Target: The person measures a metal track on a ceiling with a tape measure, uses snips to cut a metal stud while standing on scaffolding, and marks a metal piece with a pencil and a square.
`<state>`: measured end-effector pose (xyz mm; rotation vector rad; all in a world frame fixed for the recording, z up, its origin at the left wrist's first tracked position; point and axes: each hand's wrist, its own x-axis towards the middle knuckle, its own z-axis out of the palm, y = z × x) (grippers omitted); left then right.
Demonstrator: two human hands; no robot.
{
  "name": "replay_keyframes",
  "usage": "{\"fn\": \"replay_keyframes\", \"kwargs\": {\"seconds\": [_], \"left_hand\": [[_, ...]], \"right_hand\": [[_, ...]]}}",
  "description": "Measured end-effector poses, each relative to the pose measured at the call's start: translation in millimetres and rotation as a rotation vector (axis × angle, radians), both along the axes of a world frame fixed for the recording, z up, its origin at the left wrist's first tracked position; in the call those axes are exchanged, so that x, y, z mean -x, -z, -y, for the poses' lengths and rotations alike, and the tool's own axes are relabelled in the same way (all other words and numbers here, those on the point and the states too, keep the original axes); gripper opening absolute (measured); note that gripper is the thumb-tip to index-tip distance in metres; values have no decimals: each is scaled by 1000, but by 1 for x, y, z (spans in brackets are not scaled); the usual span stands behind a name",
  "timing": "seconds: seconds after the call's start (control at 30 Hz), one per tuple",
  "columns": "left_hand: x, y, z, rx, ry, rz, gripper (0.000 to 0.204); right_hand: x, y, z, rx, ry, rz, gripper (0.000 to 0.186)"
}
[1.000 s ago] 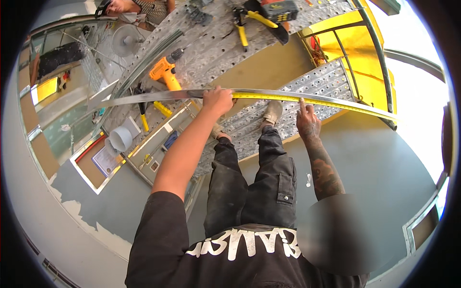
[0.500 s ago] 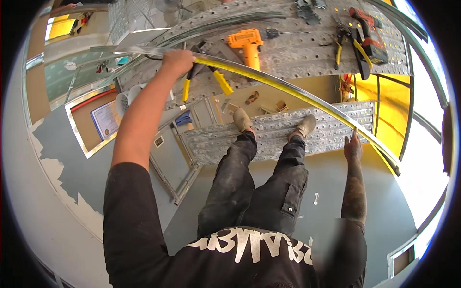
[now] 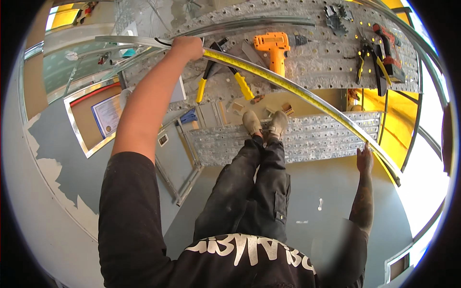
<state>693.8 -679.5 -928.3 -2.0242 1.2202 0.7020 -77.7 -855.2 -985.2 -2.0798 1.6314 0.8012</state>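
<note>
A long metal channel (image 3: 115, 40) slants down across the view from upper left to right. Along it lies a yellow measuring tape blade (image 3: 269, 75). My left hand (image 3: 188, 48) is closed around the channel and the tape's upper end; a black cord loop shows beside it, and any tape case is hidden in the hand. My right hand (image 3: 365, 161) touches the lower edge near the far right end, its index finger stretched out and the thumb apart. Behind the channel, yellow-handled snips (image 3: 243, 86) and an orange drill (image 3: 274, 50) lie on the perforated platform (image 3: 326, 77).
Another pair of snips (image 3: 372, 60) and a red-black cordless tool (image 3: 388, 55) lie at the platform's right. My feet stand together on a lower perforated plank (image 3: 216, 144). A metal frame (image 3: 175, 175) leans left of it, near a blue-edged sheet (image 3: 106, 115). Yellow sheeting (image 3: 398, 115) hangs at right.
My feet have come together on the lower plank. The view has shifted, so the platform's tools appear farther right. Both hands keep their places along the channel.
</note>
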Motion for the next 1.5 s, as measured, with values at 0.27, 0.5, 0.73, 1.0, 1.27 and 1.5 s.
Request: {"fn": "replay_keyframes", "kwargs": {"seconds": [0.27, 0.5, 0.73, 1.0, 1.27, 1.5], "left_hand": [[12, -8, -5, -2, -49, 37, 30], [17, -10, -6, 27, -97, 50, 26], [16, -10, -4, -27, -101, 49, 27], [10, -6, -17, 9, -64, -25, 35], [9, -10, -15, 12, -44, -45, 36], [-17, -6, -39, 45, -98, -93, 38]], "right_hand": [[-7, -4, -9, 55, 19, 65, 73], [-19, -6, -8, 52, 47, -21, 69], [-44, -14, -23, 186, 220, 48, 68], [-138, -18, -64, 203, 112, 456, 60], [-292, -31, -106, 137, -263, 306, 70], [-308, -9, -127, 203, -194, 250, 78]]}}
